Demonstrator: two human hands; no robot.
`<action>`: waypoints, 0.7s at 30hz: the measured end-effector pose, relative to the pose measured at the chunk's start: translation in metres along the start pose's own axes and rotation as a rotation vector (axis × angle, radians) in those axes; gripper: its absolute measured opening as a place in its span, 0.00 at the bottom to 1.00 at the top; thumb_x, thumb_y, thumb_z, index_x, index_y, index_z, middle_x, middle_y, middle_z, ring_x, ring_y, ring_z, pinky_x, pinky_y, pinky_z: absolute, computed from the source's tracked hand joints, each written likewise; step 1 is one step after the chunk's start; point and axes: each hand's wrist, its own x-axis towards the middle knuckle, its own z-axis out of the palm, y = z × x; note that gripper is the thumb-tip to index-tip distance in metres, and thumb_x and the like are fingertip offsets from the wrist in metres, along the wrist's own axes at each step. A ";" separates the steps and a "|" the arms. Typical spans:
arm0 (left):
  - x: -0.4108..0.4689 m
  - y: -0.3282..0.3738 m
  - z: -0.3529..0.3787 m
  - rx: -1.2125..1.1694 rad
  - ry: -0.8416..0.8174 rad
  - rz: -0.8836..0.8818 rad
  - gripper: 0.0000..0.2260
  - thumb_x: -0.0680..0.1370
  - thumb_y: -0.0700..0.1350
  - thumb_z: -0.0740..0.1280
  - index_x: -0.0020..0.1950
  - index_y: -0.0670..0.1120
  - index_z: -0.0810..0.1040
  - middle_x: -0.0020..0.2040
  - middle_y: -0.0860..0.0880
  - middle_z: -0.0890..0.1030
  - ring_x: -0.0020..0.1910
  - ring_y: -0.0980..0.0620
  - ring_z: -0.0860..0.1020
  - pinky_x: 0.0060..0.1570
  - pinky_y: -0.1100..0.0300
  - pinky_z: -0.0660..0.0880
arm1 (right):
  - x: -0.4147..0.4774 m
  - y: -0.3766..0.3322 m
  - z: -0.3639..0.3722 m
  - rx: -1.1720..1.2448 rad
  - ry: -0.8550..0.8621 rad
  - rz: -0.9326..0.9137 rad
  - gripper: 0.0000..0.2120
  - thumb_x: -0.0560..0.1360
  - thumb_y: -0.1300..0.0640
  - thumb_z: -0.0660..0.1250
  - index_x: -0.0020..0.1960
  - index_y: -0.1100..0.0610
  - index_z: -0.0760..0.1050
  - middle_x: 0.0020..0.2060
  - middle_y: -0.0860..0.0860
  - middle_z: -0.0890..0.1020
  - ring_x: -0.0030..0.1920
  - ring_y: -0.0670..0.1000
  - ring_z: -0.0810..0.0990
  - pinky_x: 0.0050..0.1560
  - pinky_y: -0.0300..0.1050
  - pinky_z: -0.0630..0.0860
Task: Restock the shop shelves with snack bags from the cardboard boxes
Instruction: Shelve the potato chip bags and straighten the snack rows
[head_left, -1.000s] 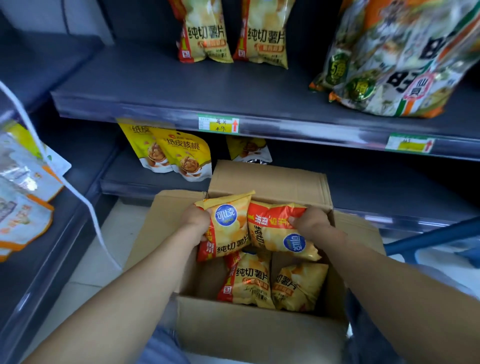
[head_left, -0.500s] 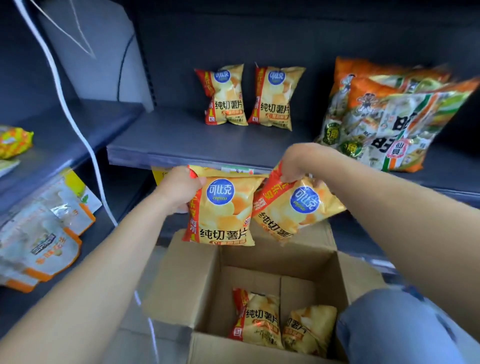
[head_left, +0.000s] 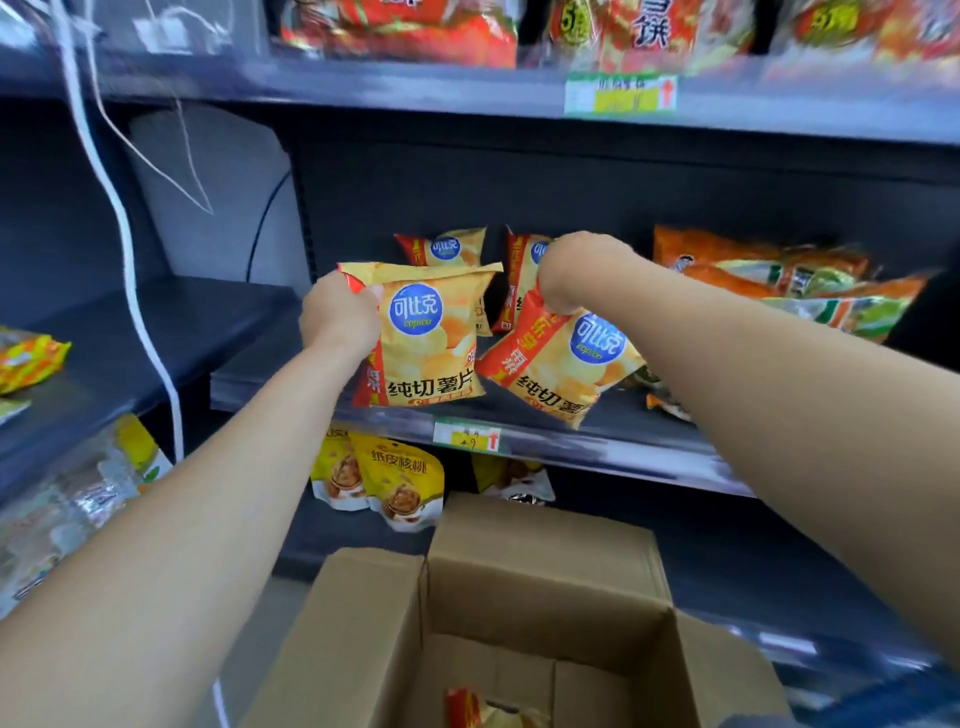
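Both bags are now raised from above the cardboard box (head_left: 524, 571) to the middle shelf (head_left: 270, 374). The left hand (head_left: 340, 317) grips the left chip bag (head_left: 434, 348) by its top corner, upright. The right hand (head_left: 576, 275) grips the right chip bag (head_left: 563, 369), tilted, over the shelf's front edge.

— What's printed on the upright chip bag (head_left: 431, 338)?
— A blue disc with 可比克 over "copico", and 纯切薯片 in dark characters along the bottom.
— And the tilted chip bag (head_left: 561, 364) beside it?
— The same 可比克 "copico" disc. Below it 纯切薯 shows, and the rest is cut off.
— Anything else legible?
— The walnut pouches (head_left: 400, 483) lower down read 纸皮核桃. The price tag (head_left: 467, 439) above them carries a handwritten 4 and 9 and a red up-arrow. The upper price tag (head_left: 621, 93) has a red arrow too, but its writing is blurred.
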 end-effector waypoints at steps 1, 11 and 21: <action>0.005 0.001 0.005 0.028 0.001 -0.007 0.12 0.79 0.51 0.63 0.50 0.42 0.77 0.52 0.42 0.81 0.52 0.40 0.79 0.50 0.50 0.74 | 0.003 -0.002 0.001 0.005 0.000 -0.004 0.13 0.75 0.66 0.60 0.32 0.60 0.67 0.34 0.53 0.70 0.34 0.53 0.71 0.40 0.47 0.70; 0.049 0.011 0.052 0.054 0.059 -0.031 0.13 0.80 0.50 0.61 0.57 0.41 0.75 0.56 0.43 0.79 0.55 0.42 0.77 0.47 0.53 0.71 | 0.054 -0.010 0.011 0.044 0.029 0.004 0.05 0.73 0.67 0.58 0.41 0.62 0.72 0.38 0.53 0.74 0.38 0.54 0.74 0.40 0.47 0.72; 0.074 -0.006 0.094 -0.062 0.017 -0.069 0.13 0.82 0.50 0.58 0.56 0.41 0.72 0.55 0.42 0.79 0.53 0.43 0.79 0.46 0.53 0.74 | 0.089 -0.008 0.020 0.054 0.049 0.058 0.14 0.74 0.62 0.60 0.60 0.59 0.73 0.50 0.54 0.75 0.57 0.58 0.74 0.46 0.46 0.70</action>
